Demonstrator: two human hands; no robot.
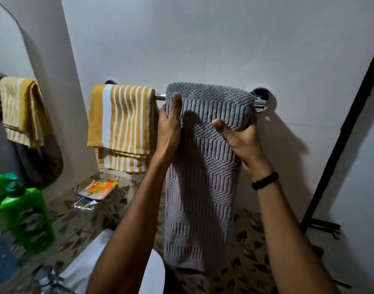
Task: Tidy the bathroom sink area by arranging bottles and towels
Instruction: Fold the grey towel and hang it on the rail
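Forearms (126, 219) up — L hand (170, 124), R hand (241, 139) pinch grey towel (203, 187) edges.

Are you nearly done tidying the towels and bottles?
Partly. The yellow towel already hangs folded on the rail. The left hand and right hand hold the grey towel by its edges, straightening it. The green bottles by the mirror may need arranging.
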